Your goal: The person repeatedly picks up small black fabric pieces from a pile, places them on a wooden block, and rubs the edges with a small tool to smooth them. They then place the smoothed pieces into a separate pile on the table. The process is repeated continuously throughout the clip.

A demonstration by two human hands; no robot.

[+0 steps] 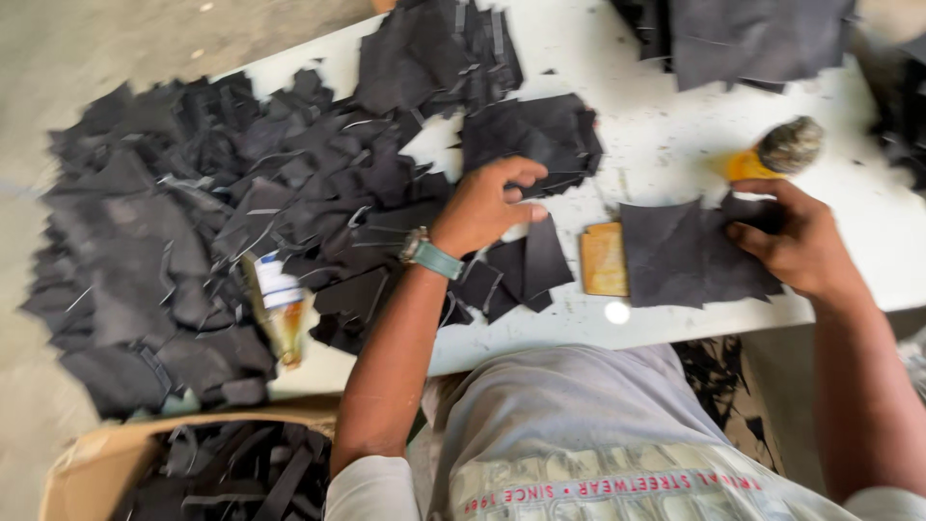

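Left hand loosely pinches a black fabric piece, right hand presses another black cutout flat; the glue brush nearby could smear it, I reckon.

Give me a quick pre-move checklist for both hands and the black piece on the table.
1. Right hand pinning the flat black piece: ok, fingers rest on its right edge.
2. Piece flat on the white table: ok.
3. Left hand on the loose scraps: ok for contact; grip cannot tell, blurred.
4. Brush within reach: ok, lying just above the right hand.
5. Tan block clear of the piece: not ok, it is touching or tucked under the left edge.
6. Bottle upright: not ok, lying among the scraps.
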